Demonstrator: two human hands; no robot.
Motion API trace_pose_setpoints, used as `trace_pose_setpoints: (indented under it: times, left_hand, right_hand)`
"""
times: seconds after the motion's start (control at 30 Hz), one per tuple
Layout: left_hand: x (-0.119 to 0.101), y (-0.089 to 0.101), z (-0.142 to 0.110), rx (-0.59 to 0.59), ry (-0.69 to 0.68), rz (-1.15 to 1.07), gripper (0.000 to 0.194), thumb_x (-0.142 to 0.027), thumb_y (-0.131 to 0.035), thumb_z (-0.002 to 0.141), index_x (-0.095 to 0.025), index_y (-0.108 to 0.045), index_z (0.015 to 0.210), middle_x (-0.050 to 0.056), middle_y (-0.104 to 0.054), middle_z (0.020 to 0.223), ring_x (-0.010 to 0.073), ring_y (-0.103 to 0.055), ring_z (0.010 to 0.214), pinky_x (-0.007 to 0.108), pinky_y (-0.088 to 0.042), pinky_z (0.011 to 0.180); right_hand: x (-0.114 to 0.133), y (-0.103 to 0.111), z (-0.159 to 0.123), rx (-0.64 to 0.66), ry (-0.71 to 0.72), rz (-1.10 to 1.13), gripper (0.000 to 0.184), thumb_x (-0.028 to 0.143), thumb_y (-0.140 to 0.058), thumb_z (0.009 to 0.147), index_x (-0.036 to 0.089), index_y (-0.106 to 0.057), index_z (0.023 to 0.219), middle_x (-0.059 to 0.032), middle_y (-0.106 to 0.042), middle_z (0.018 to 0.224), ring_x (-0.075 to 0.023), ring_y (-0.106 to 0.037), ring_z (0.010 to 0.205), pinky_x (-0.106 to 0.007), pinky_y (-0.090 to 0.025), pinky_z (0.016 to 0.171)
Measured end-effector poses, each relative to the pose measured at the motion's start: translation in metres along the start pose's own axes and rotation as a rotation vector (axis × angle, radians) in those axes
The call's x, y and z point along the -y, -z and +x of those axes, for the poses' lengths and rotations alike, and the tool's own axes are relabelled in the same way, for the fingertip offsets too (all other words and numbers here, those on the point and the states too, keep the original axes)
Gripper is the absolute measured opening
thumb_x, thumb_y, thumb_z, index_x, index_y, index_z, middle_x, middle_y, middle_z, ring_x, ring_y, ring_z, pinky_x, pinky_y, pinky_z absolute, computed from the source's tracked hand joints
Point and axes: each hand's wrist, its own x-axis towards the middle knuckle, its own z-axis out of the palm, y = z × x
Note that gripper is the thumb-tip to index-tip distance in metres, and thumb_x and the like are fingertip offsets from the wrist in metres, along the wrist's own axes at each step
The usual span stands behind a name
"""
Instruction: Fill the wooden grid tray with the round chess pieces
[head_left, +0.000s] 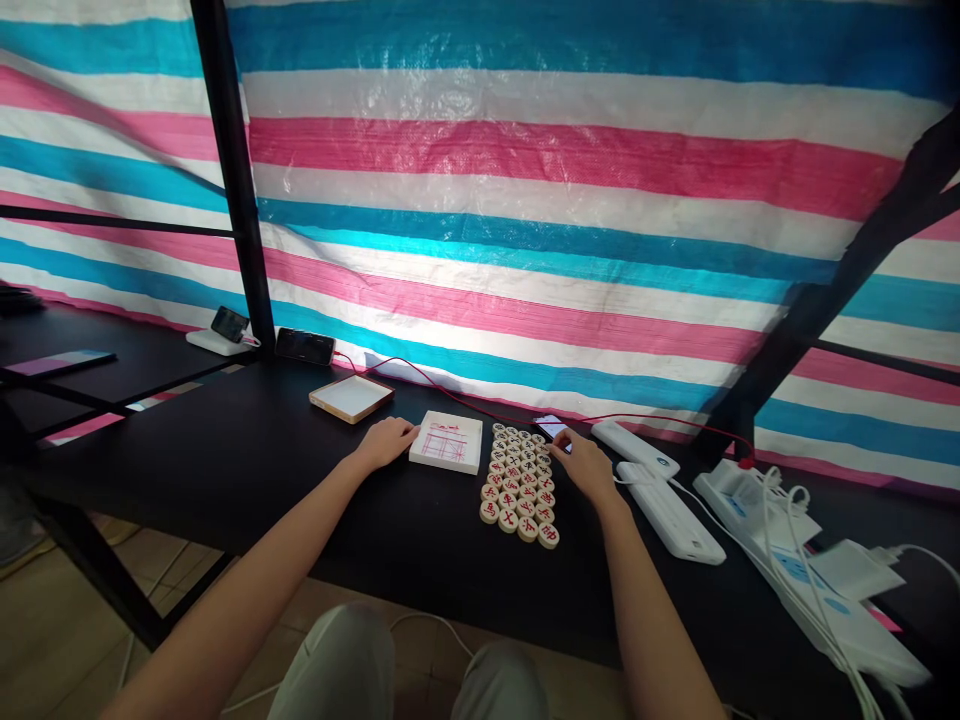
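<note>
Round Chinese chess pieces (pixel 510 480) with red and dark characters lie in a tight block of rows on the black table. My right hand (pixel 589 465) is at the block's far right edge, its bent fingertips beside or touching the end pieces; no piece shows lifted in it. Left of the block is a shallow white box (pixel 448 442) with red line printing on top. My left hand (pixel 384 445) rests on the table with its fingers stretched to the box's left edge, touching or nearly touching it. Farther left sits an open, pale-lined box tray (pixel 352 397) with a tan rim.
A lit phone (pixel 553 430) lies behind my right hand. White power banks (pixel 671 510) and a cable-filled power strip (pixel 810 580) are at right. A red cable (pixel 442 385) crosses the back, near a dark phone (pixel 305 346). Striped sheeting (pixel 525 230) hangs behind.
</note>
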Motion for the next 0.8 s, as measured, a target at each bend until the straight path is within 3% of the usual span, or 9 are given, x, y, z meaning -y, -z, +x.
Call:
trace_pose_setpoints:
  times: [0.1, 0.3, 0.63, 0.8]
  left_hand:
    - [0.0, 0.0, 0.0, -0.002, 0.001, -0.003, 0.05, -0.044, -0.025, 0.088, -0.018, -0.067, 0.076, 0.008, -0.065, 0.079, 0.0218, -0.058, 0.08, 0.025, -0.036, 0.06]
    - [0.001, -0.001, 0.0, 0.001, 0.014, -0.001, 0.051, -0.045, -0.025, 0.088, -0.018, -0.067, 0.078, 0.009, -0.065, 0.081, 0.0222, -0.059, 0.08, 0.026, -0.037, 0.061]
    - [0.0, -0.001, 0.0, 0.004, 0.019, -0.004, 0.05, -0.045, -0.025, 0.089, -0.019, -0.068, 0.086, 0.009, -0.066, 0.088, 0.0227, -0.058, 0.087, 0.026, -0.039, 0.065]
    - [0.0, 0.001, -0.001, 0.01, 0.016, -0.001, 0.05, -0.044, -0.025, 0.089, -0.019, -0.068, 0.085, 0.009, -0.065, 0.088, 0.0235, -0.058, 0.086, 0.026, -0.038, 0.064]
  right_hand:
    - [-0.001, 0.005, -0.002, 0.009, -0.009, 0.002, 0.01, 0.032, -0.054, 0.079, 0.023, -0.059, 0.081, 0.0022, -0.063, 0.079, -0.0145, -0.055, 0.072, -0.023, -0.028, 0.055]
    - [0.0, 0.002, -0.003, 0.163, 0.018, -0.053, 0.014, 0.033, -0.053, 0.08, 0.025, -0.064, 0.083, 0.0015, -0.065, 0.078, -0.0151, -0.057, 0.075, -0.023, -0.03, 0.056]
    - [0.001, -0.001, -0.001, 0.22, 0.006, -0.096, 0.029, 0.048, -0.051, 0.08, 0.026, -0.067, 0.089, -0.0012, -0.067, 0.086, -0.0198, -0.058, 0.083, -0.026, -0.034, 0.059]
    - [-0.003, -0.005, 0.001, 0.234, 0.043, -0.006, 0.029, 0.046, -0.053, 0.078, 0.023, -0.066, 0.09, -0.0023, -0.066, 0.083, -0.0185, -0.058, 0.08, -0.026, -0.034, 0.059]
